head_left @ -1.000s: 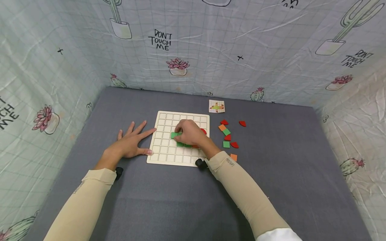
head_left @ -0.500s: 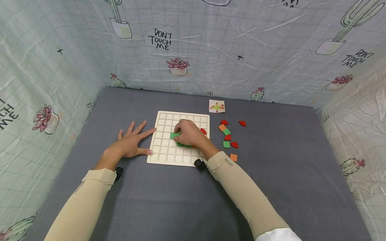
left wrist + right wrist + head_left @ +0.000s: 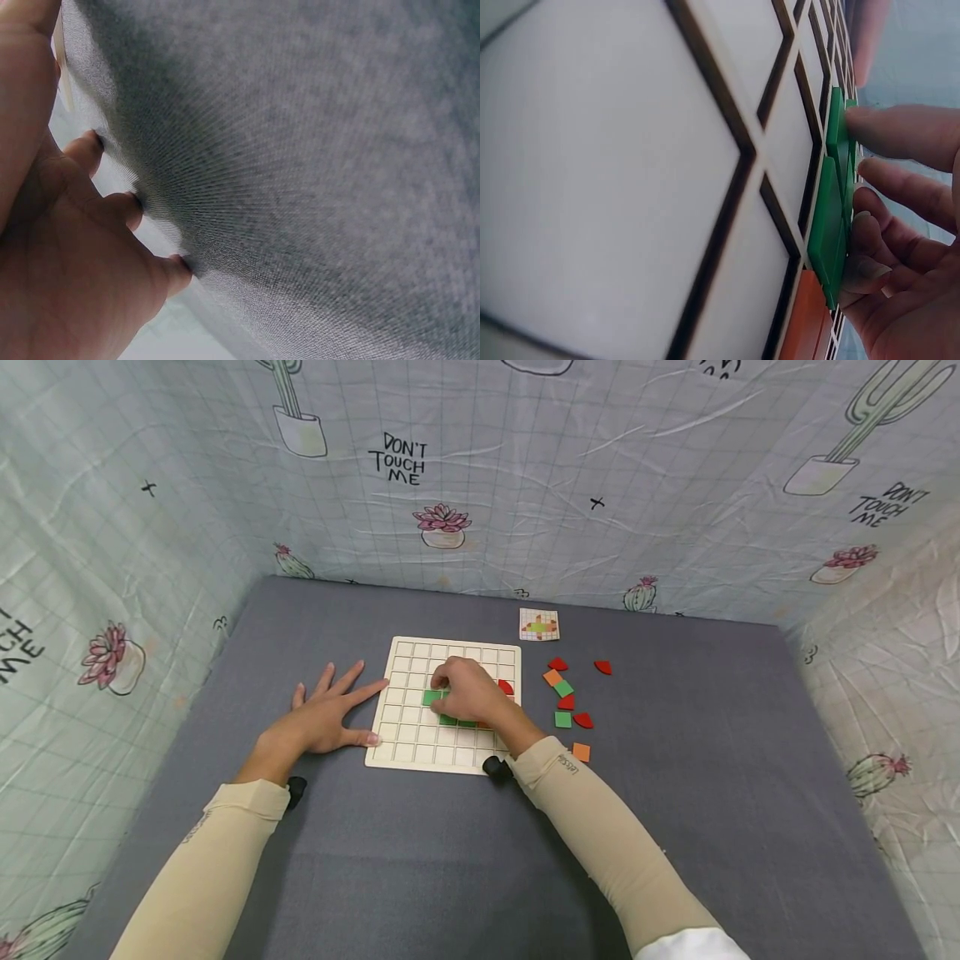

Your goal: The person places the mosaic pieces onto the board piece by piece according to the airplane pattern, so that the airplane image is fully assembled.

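Observation:
A pale square grid board (image 3: pixel 405 735) lies on the table with several green tiles in a block near its middle. My right hand (image 3: pixel 474 693) bends over them, thumb and index finger pinching the leftmost green square tile (image 3: pixel 432 697). In the right wrist view, fingertips (image 3: pixel 859 120) touch the green tiles (image 3: pixel 826 225), and the other fingers curl in behind. An orange piece (image 3: pixel 802 319) adjoins them there. My left hand (image 3: pixel 324 714) lies with fingers spread, its thumb and index finger at the board's left edge. The left wrist view has those fingertips (image 3: pixel 178 274) on the grey cloth.
Right of the board lie loose red quarter-round pieces (image 3: pixel 603 667), green squares (image 3: pixel 562 719) and orange squares (image 3: pixel 581 752). A small pattern card (image 3: pixel 538 625) lies behind them. One red piece (image 3: pixel 506 687) is on the board. Printed curtains (image 3: pixel 480 485) surround the grey table (image 3: pixel 420 852).
My right hand and the leftmost green tile have shifted slightly left on the board. The left hand and the loose pieces have not moved.

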### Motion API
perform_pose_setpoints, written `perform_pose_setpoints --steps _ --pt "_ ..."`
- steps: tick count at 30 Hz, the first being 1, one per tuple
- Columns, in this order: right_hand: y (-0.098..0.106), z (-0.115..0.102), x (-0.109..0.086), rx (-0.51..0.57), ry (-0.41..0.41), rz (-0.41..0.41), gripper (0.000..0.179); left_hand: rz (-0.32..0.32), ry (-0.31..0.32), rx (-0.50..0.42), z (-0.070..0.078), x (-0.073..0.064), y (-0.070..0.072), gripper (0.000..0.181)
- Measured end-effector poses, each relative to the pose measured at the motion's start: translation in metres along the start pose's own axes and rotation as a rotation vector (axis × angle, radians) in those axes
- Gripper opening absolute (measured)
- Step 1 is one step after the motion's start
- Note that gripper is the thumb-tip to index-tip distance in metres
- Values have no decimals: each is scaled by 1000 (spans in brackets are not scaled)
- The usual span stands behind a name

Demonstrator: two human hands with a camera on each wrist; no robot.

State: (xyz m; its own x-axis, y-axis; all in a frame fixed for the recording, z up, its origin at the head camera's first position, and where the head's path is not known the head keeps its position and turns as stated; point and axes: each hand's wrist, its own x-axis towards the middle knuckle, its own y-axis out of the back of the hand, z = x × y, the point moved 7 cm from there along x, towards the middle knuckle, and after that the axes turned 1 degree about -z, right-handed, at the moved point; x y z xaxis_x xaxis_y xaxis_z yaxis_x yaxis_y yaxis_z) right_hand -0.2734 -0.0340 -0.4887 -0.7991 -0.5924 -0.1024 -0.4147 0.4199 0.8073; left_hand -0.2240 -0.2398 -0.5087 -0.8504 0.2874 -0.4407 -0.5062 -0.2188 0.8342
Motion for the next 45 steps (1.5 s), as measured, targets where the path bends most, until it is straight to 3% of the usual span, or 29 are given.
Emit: perform_pose_setpoints --steps 16,22,32,39,45 --pt "-4 0 1 40 5 -23 23 -6 -4 -1 4 -3 2 99" --pt "10 6 -9 79 33 4 24 -9 -9 -1 4 0 -1 101" --pt "46 40 -29 197 46 48 18 -9 -12 -12 -1 0 1 102" --pt "70 70 -49 263 -14 77 15 -12 -15 -16 -2 0 0 100" --pt "89 109 -72 291 -83 104 12 -15 -16 -22 2 -2 2 100"
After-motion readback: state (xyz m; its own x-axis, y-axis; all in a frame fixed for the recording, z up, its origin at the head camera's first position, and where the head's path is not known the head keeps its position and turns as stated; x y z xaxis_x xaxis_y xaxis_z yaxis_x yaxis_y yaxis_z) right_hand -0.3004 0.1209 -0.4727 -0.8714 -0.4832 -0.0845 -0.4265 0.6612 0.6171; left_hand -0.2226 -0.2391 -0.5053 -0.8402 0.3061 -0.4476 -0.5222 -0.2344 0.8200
